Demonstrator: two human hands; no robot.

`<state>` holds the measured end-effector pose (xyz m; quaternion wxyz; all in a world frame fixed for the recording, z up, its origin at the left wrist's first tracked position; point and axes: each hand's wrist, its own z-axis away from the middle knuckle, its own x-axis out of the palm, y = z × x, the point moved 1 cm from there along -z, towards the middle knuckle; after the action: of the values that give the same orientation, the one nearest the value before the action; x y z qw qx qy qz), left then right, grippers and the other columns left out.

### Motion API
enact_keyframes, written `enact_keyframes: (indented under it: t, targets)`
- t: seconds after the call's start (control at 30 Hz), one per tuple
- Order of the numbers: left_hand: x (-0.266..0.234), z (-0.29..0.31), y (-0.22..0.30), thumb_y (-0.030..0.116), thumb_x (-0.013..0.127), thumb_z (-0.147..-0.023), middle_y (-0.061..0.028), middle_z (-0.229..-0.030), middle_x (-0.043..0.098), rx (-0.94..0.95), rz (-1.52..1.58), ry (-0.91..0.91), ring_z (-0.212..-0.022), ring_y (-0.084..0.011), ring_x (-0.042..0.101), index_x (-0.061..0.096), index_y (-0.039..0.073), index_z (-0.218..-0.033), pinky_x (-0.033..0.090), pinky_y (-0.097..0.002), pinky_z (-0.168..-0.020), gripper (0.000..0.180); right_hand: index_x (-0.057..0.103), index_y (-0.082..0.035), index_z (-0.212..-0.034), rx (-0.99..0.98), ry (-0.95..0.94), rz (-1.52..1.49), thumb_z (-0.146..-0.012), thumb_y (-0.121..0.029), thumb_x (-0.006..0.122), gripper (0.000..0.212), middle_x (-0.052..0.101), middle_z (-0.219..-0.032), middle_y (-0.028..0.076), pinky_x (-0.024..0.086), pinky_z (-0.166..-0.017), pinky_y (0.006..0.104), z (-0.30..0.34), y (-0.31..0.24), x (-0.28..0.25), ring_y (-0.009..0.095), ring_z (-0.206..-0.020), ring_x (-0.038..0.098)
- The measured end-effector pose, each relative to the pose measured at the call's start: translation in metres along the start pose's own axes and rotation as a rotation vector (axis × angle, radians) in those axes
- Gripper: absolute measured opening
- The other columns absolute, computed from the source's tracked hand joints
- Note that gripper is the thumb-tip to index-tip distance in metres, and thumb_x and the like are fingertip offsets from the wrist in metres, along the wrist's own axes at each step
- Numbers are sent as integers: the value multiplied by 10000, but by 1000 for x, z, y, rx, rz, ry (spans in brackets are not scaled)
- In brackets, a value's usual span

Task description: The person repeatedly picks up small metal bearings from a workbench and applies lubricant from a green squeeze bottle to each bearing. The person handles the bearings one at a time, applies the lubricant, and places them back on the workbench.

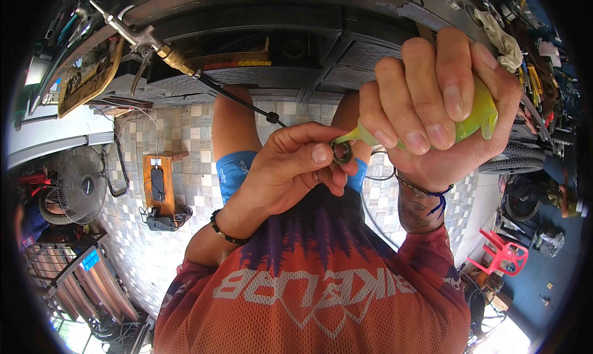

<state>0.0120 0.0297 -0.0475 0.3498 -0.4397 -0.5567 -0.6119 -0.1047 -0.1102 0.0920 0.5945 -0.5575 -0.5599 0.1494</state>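
Left grip holds one ring; right grip, one bottle.

Glare bleaches patches of tiled floor, and fisheye distortion curves the dark-rimmed edges.

From the head, a wide fisheye looked down, close above left hand and right hand, floor farther below.

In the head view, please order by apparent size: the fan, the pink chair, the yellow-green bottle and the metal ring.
1. Yellow-green bottle, partly covered by the right hand
2. Fan
3. Pink chair
4. Metal ring
The bottle and ring are nearer the camera, so real sizes may differ.
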Motion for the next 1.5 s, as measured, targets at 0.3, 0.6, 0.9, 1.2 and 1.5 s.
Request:
enact_keyframes:
  t: [0.3, 0.6, 0.9, 1.2, 1.5]
  targets:
    - [2, 0, 1, 226, 674, -1001, -194, -1035, 673, -29, -19, 23, -961, -301, 718, 607, -23, -1308, 667, -379, -681, 401, 524, -106, -821, -15, -22, -59, -1063, -309, 263, 409, 495, -643, 1, 453, -594, 339, -1, 2, -1, 137, -557, 474]
    - [1, 1, 0, 252, 685, -995, -203, -1034, 660, -62, -20, 38, -952, -287, 715, 587, -43, -1313, 663, -378, -690, 444, 524, -106, -826, 15, -16, -58, -1059, -302, 256, 406, 509, -658, 7, 457, -606, 342, 1, 0, 1, 144, -573, 481]
    - [1, 2, -2, 138, 623, -1025, -236, -1076, 703, -41, 60, 5, -884, -260, 746, 622, -12, -1296, 649, -369, -745, 310, 520, -105, -833, 12, -68, -103, -1066, -320, 244, 420, 490, -659, 13, 461, -623, 348, 0, 2, 1, 154, -588, 484]
    - [0, 3, -2, 151, 610, -1033, -252, -1085, 685, -35, 58, 4, -909, -277, 735, 618, 9, -1301, 646, -370, -751, 303, 509, -93, -841, -33, -287, -256, -1075, -324, 230, 432, 492, -671, 25, 466, -636, 352, -6, 14, -14, 162, -598, 490]
    - [-2, 4, -3, 146, 596, -1042, -259, -1098, 689, -30, 57, -12, -915, -284, 736, 618, 11, -1298, 647, -376, -766, 290, 513, -82, -831, 23, -327, -202, -1076, -328, 224, 452, 510, -666, 36, 483, -630, 352, -8, 9, -14, 168, -587, 500]
